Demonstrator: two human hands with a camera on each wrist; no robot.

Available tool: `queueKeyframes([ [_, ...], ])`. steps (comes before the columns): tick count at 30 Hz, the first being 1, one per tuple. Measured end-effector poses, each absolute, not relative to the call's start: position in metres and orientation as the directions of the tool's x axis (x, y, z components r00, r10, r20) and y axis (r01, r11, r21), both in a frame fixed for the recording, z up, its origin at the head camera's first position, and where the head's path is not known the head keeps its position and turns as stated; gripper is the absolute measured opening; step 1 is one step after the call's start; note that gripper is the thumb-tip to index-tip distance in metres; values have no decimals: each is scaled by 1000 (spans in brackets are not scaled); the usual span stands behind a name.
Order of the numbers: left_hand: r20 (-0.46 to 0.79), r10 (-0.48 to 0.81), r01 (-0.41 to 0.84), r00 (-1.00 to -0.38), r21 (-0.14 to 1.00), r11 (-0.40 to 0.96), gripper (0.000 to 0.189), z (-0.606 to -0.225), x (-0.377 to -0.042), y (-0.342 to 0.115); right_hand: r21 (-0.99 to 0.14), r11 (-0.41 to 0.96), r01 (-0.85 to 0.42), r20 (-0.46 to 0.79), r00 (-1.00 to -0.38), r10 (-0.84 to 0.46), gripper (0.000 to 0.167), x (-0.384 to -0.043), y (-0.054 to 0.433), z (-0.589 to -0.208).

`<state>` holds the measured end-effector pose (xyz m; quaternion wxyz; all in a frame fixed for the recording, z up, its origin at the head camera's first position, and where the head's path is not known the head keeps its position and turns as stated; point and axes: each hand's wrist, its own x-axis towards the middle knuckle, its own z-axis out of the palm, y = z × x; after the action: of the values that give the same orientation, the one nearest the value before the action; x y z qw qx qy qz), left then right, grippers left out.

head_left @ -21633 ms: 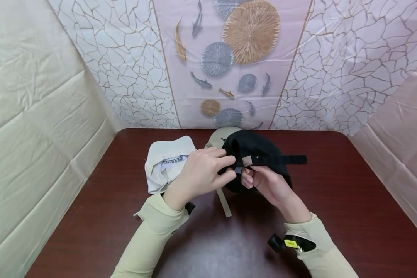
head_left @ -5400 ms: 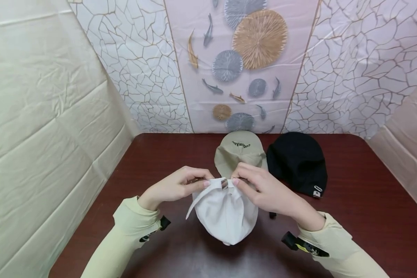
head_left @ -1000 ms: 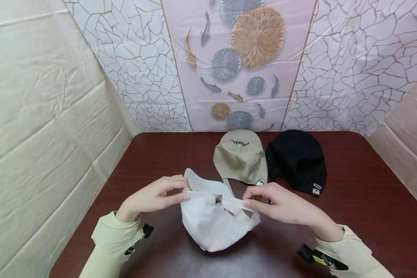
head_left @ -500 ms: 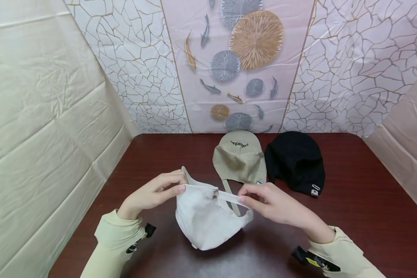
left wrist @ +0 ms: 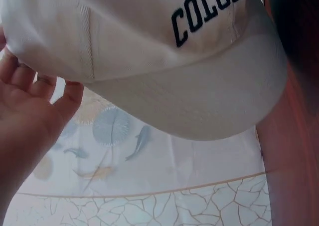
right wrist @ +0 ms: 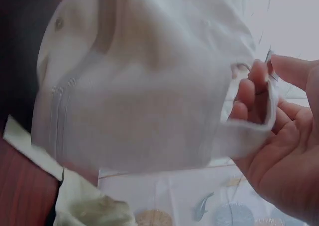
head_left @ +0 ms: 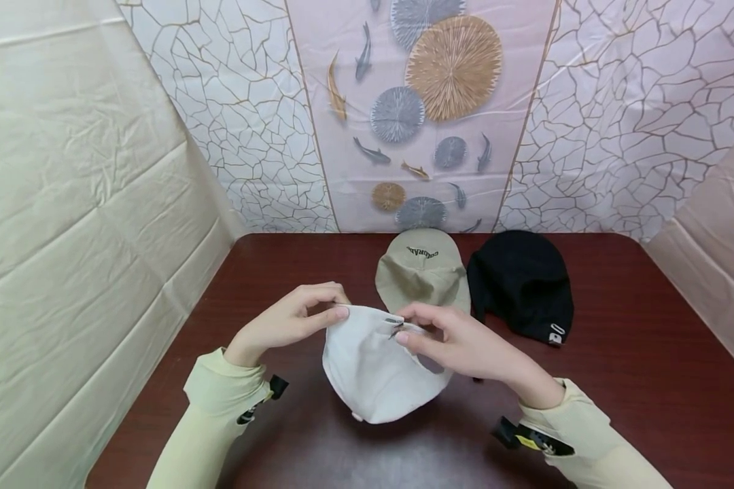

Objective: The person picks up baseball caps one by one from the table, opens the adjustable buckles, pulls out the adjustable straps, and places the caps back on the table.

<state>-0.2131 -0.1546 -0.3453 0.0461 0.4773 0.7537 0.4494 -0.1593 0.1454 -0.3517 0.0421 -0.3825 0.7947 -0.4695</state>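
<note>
Between both hands hangs a white baseball cap (head_left: 379, 380), crown down, held over the table. My left hand (head_left: 293, 322) pinches its edge at the left, thumb on the near side. At the back strap and its metal buckle (head_left: 396, 329), my right hand (head_left: 465, 339) grips with thumb and fingers. Dark lettering and the brim (left wrist: 209, 101) show in the left wrist view. In the right wrist view, fingers of the right hand reach through the back opening, and the strap (right wrist: 244, 138) loops beside them.
A beige cap (head_left: 422, 272) with dark lettering lies at the back middle of the dark red table (head_left: 306, 265). Right next to it sits a black cap (head_left: 520, 285) with a metal buckle at its near edge. Patterned cloth walls stand behind and at the sides.
Long before, the black cap was in the hands; it now lies at the back right. In the last second the right hand slid left along the strap to the buckle, and the white cap rose slightly.
</note>
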Motion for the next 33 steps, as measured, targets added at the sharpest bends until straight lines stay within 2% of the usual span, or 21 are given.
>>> queueKeyframes([
  [4,413,682,695,-604,691,197,10,-347,-217,-149,-819,172,-548,328,-692,-643,6,-161,137,-348],
  [8,565,495,742,-661,590,318,8,-347,-207,-140,-889,135,-438,284,-757,-588,7,-162,130,-346],
  [10,647,406,764,-645,532,366,9,-347,-197,-134,-919,112,-377,260,-796,-547,11,-162,126,-347],
  [12,706,377,795,-599,468,386,9,-345,-184,-128,-936,87,-341,250,-819,-517,14,-163,123,-347],
  [16,744,446,854,-497,329,403,11,-341,-167,-115,-953,33,-302,244,-827,-507,18,-164,116,-348],
  [21,740,481,835,-470,196,514,12,-337,-165,-110,-955,20,-297,244,-818,-521,19,-163,110,-348],
  [25,758,492,823,-428,101,559,9,-335,-163,-110,-954,59,-295,221,-820,-529,17,-161,106,-346],
  [29,759,502,837,-415,103,538,7,-333,-162,-111,-938,124,-322,211,-818,-535,12,-160,106,-345],
  [33,752,497,863,-433,187,470,6,-331,-164,-114,-904,192,-381,226,-810,-542,12,-160,105,-344],
])
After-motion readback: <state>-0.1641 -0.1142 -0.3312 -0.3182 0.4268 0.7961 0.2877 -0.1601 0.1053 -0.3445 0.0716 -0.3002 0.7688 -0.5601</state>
